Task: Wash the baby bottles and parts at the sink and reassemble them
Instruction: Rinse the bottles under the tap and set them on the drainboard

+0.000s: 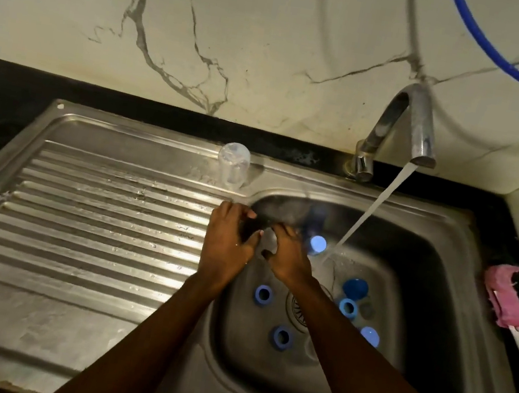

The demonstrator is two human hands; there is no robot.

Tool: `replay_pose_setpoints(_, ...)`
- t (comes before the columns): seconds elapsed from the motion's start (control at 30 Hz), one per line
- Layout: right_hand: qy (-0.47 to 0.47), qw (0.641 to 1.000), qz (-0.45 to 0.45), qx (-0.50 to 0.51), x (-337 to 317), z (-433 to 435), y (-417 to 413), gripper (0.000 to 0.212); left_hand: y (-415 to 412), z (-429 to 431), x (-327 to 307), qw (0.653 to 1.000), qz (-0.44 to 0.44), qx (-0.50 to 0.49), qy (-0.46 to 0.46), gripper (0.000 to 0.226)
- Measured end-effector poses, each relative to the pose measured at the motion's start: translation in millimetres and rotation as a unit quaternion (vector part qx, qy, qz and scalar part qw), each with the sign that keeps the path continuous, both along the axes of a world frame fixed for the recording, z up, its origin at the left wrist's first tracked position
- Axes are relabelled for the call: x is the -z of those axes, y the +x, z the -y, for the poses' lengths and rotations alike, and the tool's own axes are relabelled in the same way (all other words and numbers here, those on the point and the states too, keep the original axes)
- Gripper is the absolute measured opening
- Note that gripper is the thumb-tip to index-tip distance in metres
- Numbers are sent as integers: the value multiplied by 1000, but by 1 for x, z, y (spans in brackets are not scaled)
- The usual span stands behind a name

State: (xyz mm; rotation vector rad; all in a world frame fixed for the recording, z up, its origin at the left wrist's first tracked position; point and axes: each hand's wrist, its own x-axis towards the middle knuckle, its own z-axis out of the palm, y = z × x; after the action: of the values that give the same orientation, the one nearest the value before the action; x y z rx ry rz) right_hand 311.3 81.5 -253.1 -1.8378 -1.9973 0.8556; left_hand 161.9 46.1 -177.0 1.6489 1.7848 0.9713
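A: Starting at the left of the frame, what matters?

B: The ribbed drainboard (pixel 98 206), and at its upper right corner a clear bottle (pixel 233 167) standing on end, long axis upright. It sits just above the hands in the frame, apart from them.

A: And the hands?

B: Together, mid-frame, over the left rim of the basin (pixel 428 255). The left hand (pixel 227 242) has its fingers curved towards a small pale part (pixel 270 239). Whether it grips the part or only touches it, I cannot tell. The right hand (pixel 290 260) pinches that part between thumb and fingers. The blur hides what the part is.

A: So which way does the part have to go?

B: Rightward, I judge. The water stream (pixel 372 210) falls from the tap (pixel 411 118) at upper right and slants down to the basin floor just right of the right hand, touching neither hand. The right hand is the nearer one, so a short carry to the right would put the part under the water.

A: Anything below or further right?

B: Blue rings (pixel 263 294) lie on the basin floor below the hands, openings up, apart from one another. A pink brush (pixel 504 298) lies at the far right edge of the frame, well apart from both hands.
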Motion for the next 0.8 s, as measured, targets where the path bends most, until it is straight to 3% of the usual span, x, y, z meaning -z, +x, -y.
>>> replay_pose_setpoints(0.13,16,997,-65,35,-4,8,8,30,8,3,1,999,-19,35,11,24)
replay_pose_setpoints(0.3,18,972,-170,161,-24,41,38,18,33,0,7,996,-33,86,0,21)
replay_pose_setpoints(0.47,20,903,-320,284,-23,57,80,12,70,-14,29,987,-26,117,-105,26)
replay_pose_setpoints(0.53,-1,866,-391,311,-16,55,94,8,87,-20,34,981,18,130,-142,28)
replay_pose_setpoints(0.6,-19,849,-403,342,-7,49,105,2,103,-27,38,969,63,155,-183,27)
replay_pose_setpoints(0.8,-66,859,-353,364,1,31,128,33,133,-41,64,957,134,197,-165,23)
